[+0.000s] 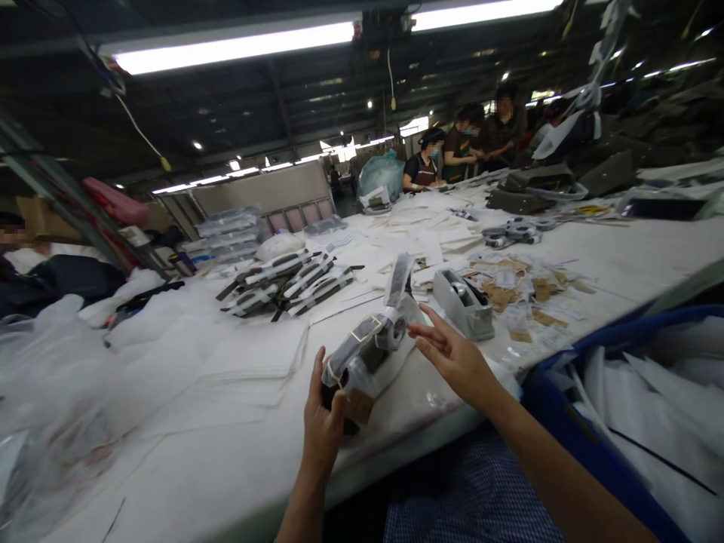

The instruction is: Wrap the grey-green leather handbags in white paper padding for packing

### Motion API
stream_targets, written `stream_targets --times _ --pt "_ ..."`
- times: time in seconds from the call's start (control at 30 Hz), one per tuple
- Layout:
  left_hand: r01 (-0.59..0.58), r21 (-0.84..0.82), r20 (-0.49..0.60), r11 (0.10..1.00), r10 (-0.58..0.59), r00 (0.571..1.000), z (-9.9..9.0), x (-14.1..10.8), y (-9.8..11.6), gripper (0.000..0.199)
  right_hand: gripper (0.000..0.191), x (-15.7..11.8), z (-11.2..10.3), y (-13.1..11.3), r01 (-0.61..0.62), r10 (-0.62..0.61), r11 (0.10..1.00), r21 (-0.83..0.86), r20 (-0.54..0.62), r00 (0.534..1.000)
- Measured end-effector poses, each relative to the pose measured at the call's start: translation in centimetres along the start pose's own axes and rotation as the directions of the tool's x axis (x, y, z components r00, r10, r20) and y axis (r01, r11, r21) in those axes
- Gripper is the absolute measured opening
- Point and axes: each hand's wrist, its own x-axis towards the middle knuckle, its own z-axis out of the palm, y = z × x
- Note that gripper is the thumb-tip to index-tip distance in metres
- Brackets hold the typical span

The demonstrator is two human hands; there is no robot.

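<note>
A dark bag-like item [362,348], partly wrapped in whitish film, is tilted up over the table's front edge. It has a pale rectangular outline on its strap, a coiled round part at its far end, and a brown card tag [358,407] hanging from a thin string. My left hand [325,418] is closed around its near end, thumb in front. My right hand [446,353] is at the far end with fingers stretched out, close to a whitish strip; whether they touch it, I cannot tell. Just beyond that hand stands a grey tape dispenser [462,305].
Wrapped dark items [288,283] lie stacked behind my left hand, near white sheets [254,362]. Brown tags [514,290] are scattered at the right. A blue bin [557,407] with plastic film stands against the table's right front. Co-workers [469,143] are at the far side.
</note>
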Motion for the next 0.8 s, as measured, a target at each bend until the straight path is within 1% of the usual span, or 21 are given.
stream_targets --times 0.03,0.1,0.13,0.2,0.27,0.3,0.33,0.4,0.47,0.53,0.6,0.7,0.77,0.8 --pt "0.012 -0.011 0.016 1.0 -0.012 1.0 -0.2 0.0 -1.0 0.085 0.067 -0.2 -0.2 1.0 -0.02 0.019 0.999 -0.039 -0.016 1.0" --pt "0.074 -0.009 0.014 0.997 -0.074 0.997 -0.3 -0.4 -3.1 0.096 0.059 -0.6 -0.6 3.3 -0.066 0.067 0.991 -0.112 -0.001 0.998" --pt "0.115 0.001 -0.005 0.993 -0.115 0.993 -0.1 -0.7 -3.9 0.097 0.055 -0.8 -0.8 4.6 -0.088 0.092 0.984 -0.153 0.018 0.996" --pt "0.193 0.004 -0.071 0.981 -0.192 0.979 0.5 -1.1 -4.9 0.088 0.05 -1.2 -1.1 7.4 -0.117 0.136 0.966 -0.231 0.069 0.988" --pt "0.249 -0.017 -0.149 0.968 -0.249 0.957 1.3 -1.3 -4.7 0.072 0.045 -1.7 -1.2 10.1 -0.105 0.142 0.946 -0.307 0.1 0.985" --pt "0.272 -0.033 -0.183 0.962 -0.274 0.944 1.5 -1.2 -4.3 0.064 0.042 -2.1 -1.2 11.3 -0.077 0.118 0.936 -0.345 0.1 0.988" --pt "0.291 -0.049 -0.213 0.955 -0.295 0.931 1.7 -1.0 -3.8 0.059 0.038 -2.4 -1.1 12.3 -0.033 0.076 0.925 -0.379 0.1 0.992" --pt "0.319 -0.07 -0.261 0.945 -0.326 0.909 1.8 -0.2 -2.8 0.055 0.03 -3.1 -1.0 13.7 0.079 -0.04 0.899 -0.431 0.099 0.994" --pt "0.327 -0.093 -0.298 0.94 -0.34 0.892 1.8 1.5 -2.0 0.055 0.026 -3.5 -0.9 14.5 0.18 -0.134 0.872 -0.455 0.13 0.982" --pt "0.282 -0.148 -0.324 0.948 -0.316 0.892 2.0 4.4 -1.4 0.055 0.025 -3.7 -0.9 14.8 0.241 -0.189 0.853 -0.463 0.156 0.97" --pt "0.194 -0.211 -0.347 0.958 -0.259 0.901 2.6 8.6 -0.8 0.056 0.024 -3.6 -1.0 14.9 0.268 -0.213 0.848 -0.458 0.169 0.962" --pt "0.093 -0.184 -0.399 0.979 -0.161 0.903 3.4 17.2 1.0 0.064 0.023 -3.4 -1.2 15.1 0.27 -0.207 0.866 -0.421 0.19 0.96" --pt "0.027 -0.123 -0.419 0.992 -0.077 0.905 3.6 23.1 2.8 0.067 0.023 -3.2 -1.3 15.1 0.247 -0.177 0.882 -0.402 0.202 0.963" --pt "-0.01 -0.088 -0.412 0.996 -0.027 0.911 3.6 25.6 3.9 0.067 0.023 -3.2 -1.3 14.9 0.234 -0.165 0.888 -0.396 0.202 0.965"
